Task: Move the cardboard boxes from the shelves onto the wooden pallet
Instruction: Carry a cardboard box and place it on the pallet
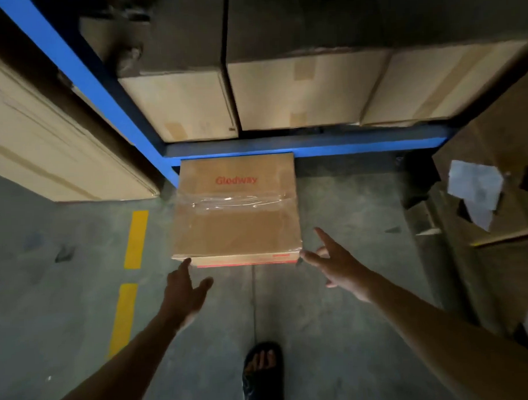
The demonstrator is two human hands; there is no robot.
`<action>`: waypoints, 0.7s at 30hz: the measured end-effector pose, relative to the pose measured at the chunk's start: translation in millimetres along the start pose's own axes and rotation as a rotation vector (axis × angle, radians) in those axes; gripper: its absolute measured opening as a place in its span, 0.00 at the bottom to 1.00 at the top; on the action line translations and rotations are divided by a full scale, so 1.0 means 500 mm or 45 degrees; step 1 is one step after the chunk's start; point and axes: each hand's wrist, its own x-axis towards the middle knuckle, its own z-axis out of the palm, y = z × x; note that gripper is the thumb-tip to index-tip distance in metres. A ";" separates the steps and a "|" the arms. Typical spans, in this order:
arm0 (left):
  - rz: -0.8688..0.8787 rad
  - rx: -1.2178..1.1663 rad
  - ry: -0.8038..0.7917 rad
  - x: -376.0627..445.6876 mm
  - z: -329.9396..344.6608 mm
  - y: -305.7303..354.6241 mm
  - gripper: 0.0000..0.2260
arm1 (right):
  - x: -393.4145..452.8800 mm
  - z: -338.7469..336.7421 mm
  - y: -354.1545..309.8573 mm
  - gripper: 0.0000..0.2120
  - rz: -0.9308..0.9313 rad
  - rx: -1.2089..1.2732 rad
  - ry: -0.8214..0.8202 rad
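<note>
A flat cardboard box [236, 212] with red lettering and clear tape across its top lies on the concrete floor, its far end under the blue shelf beam [308, 146]. My left hand [183, 292] reaches toward the box's near left corner with straight fingers, its fingertip at the edge. My right hand [336, 263] is spread out by the near right corner, one fingertip touching it. Neither hand holds anything. Several larger cardboard boxes [301, 90] stand on the shelf above. No wooden pallet is in view.
A tall carton [45, 141] stands at the left beside the blue upright [81, 74]. Flattened cardboard and white paper [477, 186] pile up at the right. Yellow floor marks [135, 240] run at the left. My sandalled foot [263, 376] is below the box.
</note>
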 end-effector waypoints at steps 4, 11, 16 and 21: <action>-0.074 -0.040 0.045 0.166 -0.002 -0.060 0.38 | 0.147 0.058 0.011 0.44 0.145 0.135 0.088; -0.204 -0.292 0.093 0.318 0.013 -0.062 0.36 | 0.278 0.124 0.040 0.32 0.176 0.250 0.176; -0.261 -0.470 0.143 0.323 -0.006 -0.062 0.40 | 0.257 0.106 0.041 0.27 0.156 0.393 0.165; -0.197 -0.505 0.232 0.215 -0.029 -0.027 0.26 | 0.140 0.051 0.057 0.24 0.153 0.710 0.163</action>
